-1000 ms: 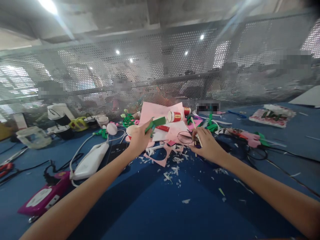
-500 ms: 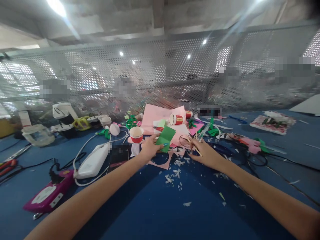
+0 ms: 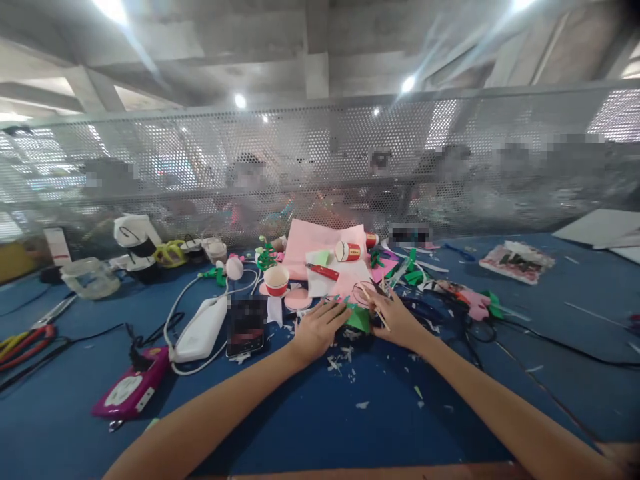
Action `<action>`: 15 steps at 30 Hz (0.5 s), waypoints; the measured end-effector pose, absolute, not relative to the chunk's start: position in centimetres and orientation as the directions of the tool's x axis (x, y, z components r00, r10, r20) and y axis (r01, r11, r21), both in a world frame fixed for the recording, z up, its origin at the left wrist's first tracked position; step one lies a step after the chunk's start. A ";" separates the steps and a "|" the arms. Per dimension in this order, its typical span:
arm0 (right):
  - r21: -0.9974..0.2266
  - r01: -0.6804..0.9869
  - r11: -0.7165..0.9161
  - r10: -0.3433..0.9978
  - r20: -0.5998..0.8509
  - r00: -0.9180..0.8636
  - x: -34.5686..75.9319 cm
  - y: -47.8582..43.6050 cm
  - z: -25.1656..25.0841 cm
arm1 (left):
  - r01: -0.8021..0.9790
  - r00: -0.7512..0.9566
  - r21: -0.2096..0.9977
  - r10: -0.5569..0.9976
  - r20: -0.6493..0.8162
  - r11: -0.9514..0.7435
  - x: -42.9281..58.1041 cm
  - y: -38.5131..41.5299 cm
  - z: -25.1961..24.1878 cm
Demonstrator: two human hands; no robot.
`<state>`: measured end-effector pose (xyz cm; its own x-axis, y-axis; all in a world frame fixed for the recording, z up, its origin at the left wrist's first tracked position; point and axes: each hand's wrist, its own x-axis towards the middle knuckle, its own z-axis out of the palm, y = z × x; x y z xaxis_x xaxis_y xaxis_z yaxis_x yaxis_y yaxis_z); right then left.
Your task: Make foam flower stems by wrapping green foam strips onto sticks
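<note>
My left hand (image 3: pixel 317 327) lies low on the blue table (image 3: pixel 320 407) with its fingers stretched toward a green paper piece (image 3: pixel 359 318), touching its left side. My right hand (image 3: pixel 397 319) is closed around a thin wooden stick (image 3: pixel 373 308) and rests against the right side of the same green piece. Small white paper scraps (image 3: pixel 340 360) lie just in front of both hands. Pink paper (image 3: pixel 325 241) with a red-handled cutter (image 3: pixel 324 271) lies behind the hands.
A red paper cup (image 3: pixel 276 279) stands left of the pink paper and another (image 3: pixel 349 251) lies on it. A phone (image 3: pixel 245 325), white power bank (image 3: pixel 199 329), magenta device (image 3: pixel 129 391), cables and scissors (image 3: pixel 23 337) lie left. A perforated metal screen (image 3: pixel 320 167) bounds the far edge.
My left hand has brought the green paper down from the air onto the table and spread its fingers. My right hand has drawn closer to it with the stick. The view has tilted upward.
</note>
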<state>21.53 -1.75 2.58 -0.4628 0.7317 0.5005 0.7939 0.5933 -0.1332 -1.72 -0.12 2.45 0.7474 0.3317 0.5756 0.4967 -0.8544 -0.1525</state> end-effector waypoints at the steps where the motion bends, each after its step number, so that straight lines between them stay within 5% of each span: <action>1: -0.095 0.779 0.620 0.702 0.510 -0.497 21.5 -1.9 2.7 | 0.506 0.745 -0.153 0.341 0.573 -0.849 -1.8 0.0 2.4; 6: 0.088 0.733 0.674 0.593 0.527 -0.608 21.2 -2.3 2.8 | 0.530 0.705 -0.061 0.400 0.586 -0.846 -1.7 0.1 2.4; 10: 0.083 0.705 0.704 0.568 0.530 -0.630 21.0 -2.7 3.2 | 0.544 0.656 0.032 0.449 0.607 -0.838 -1.3 0.2 2.3; 13: -0.211 0.686 0.696 0.653 0.584 -0.483 20.7 -3.3 3.7 | 0.572 0.565 0.167 0.533 0.629 -0.803 -1.3 0.4 2.5; 15: -0.473 0.637 0.609 0.762 0.571 -0.305 20.5 -3.6 3.9 | 0.552 0.417 0.396 0.654 0.631 -0.734 -1.4 0.6 2.6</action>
